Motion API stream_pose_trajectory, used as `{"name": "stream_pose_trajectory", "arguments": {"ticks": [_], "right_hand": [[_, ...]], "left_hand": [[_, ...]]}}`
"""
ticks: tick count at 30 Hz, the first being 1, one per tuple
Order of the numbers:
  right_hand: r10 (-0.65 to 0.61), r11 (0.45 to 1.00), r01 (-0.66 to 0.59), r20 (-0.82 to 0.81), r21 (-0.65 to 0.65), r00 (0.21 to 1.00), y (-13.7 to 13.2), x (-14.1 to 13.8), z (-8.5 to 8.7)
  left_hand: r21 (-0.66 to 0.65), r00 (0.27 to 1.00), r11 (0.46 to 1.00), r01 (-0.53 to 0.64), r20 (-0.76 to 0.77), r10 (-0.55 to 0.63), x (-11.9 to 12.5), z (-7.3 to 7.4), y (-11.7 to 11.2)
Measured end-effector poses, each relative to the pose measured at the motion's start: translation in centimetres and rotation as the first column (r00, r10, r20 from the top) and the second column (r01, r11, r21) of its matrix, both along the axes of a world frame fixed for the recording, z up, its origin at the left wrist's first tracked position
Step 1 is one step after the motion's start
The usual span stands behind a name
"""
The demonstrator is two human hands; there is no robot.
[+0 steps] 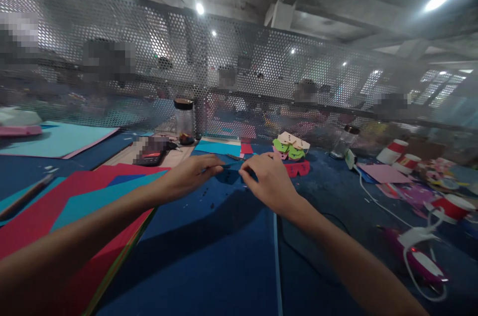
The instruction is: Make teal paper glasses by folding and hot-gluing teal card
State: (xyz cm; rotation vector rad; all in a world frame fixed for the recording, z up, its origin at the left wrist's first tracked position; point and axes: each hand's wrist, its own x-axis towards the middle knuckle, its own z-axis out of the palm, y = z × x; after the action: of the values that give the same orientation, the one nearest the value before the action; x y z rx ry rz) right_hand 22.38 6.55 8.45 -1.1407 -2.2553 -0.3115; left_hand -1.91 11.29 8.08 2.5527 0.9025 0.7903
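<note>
Both my arms reach forward over a dark blue sheet of paper (pixel 209 246) lying on the table. My left hand (pixel 194 174) is closed in a pinch on the far edge of a small dark blue piece (pixel 228 165). My right hand (pixel 267 179) pinches the other end of the same piece, fingers pressed together. The two hands nearly touch. Just beyond them lie a red paper cut-out (pixel 298 169) and a pile of green and cream paper shapes (pixel 291 146).
A stack of red and teal sheets (pixel 74 201) lies at the left. A jar with a dark lid (pixel 184 121) and a phone (pixel 149 157) stand farther back. A white cable (pixel 377 204), a pink device (pixel 421 261) and red-and-white cups (pixel 396 150) sit at the right. A perforated metal screen (pixel 239 77) bounds the table.
</note>
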Motion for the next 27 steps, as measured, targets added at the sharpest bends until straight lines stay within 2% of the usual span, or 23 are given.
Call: {"name": "stream_pose_trajectory", "arguments": {"ticks": [6,10,13,15,18,22,27], "right_hand": [[-0.003,1.0,0.003,0.0,0.003,1.0,0.2,0.0,-0.2],[0.0,1.0,0.0,0.001,-0.002,1.0,0.3,0.1,-0.3],[-0.001,1.0,0.001,-0.001,0.002,1.0,0.4,0.1,-0.3],[0.003,1.0,-0.003,-0.006,0.006,1.0,0.5,0.2,-0.3],[0.012,1.0,-0.012,-0.029,0.018,1.0,0.5,0.4,-0.2],[0.013,1.0,-0.014,-0.069,-0.006,0.998,0.7,0.6,-0.1],[0.016,0.996,-0.028,-0.137,-0.089,0.99,0.9,0.8,0.0]], "left_hand": [[0.116,0.996,0.99,-0.081,0.03,0.078,0.4,-0.4,-0.4],[0.112,0.992,0.987,-0.117,0.053,0.111,0.5,-1.2,-0.1],[0.098,0.989,0.986,-0.137,0.067,0.131,0.6,-1.2,-0.2],[0.037,0.987,0.989,-0.145,0.07,0.142,0.6,-0.9,-0.4],[-0.159,0.982,0.979,-0.127,0.12,0.147,0.5,-0.3,-0.6],[-0.38,0.951,0.923,-0.065,0.258,0.173,0.4,-0.1,-0.2],[-0.521,0.891,0.853,0.029,0.4,0.214,0.6,-0.4,0.1]]}}
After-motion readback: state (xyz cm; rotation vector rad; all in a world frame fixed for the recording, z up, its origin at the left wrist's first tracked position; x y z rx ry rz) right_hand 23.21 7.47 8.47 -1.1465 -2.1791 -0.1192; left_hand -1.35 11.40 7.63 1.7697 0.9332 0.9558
